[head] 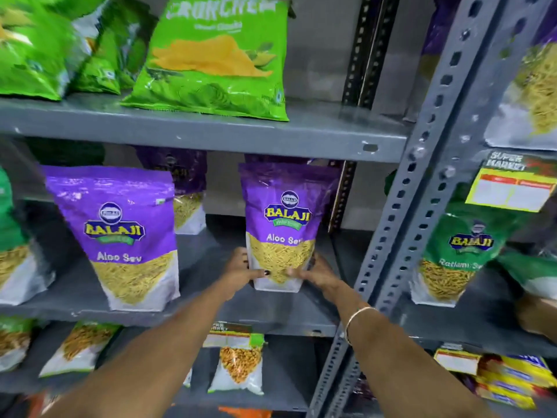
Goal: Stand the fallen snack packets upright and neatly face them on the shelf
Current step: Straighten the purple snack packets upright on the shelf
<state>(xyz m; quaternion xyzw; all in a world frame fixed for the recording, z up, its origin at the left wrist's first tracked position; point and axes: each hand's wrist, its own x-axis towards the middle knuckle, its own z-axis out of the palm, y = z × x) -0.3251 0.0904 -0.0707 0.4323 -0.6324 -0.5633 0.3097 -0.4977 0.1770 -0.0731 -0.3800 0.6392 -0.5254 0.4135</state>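
Observation:
A purple Aloo Sev packet [286, 218] stands upright on the middle grey shelf [211, 312], its label facing me. My left hand [241, 271] grips its lower left edge and my right hand [316, 273] grips its lower right edge. A second purple Aloo Sev packet [120, 233] stands upright to the left, near the shelf's front edge. More purple packets [184, 188] stand behind these two, partly hidden.
Green chips packets [217, 58] stand on the shelf above. A perforated grey upright [422, 191] divides off the right bay, where green Ratlami Sev packets [458, 254] stand. Smaller packets [238, 366] line the shelf below. A price tag [512, 188] hangs at right.

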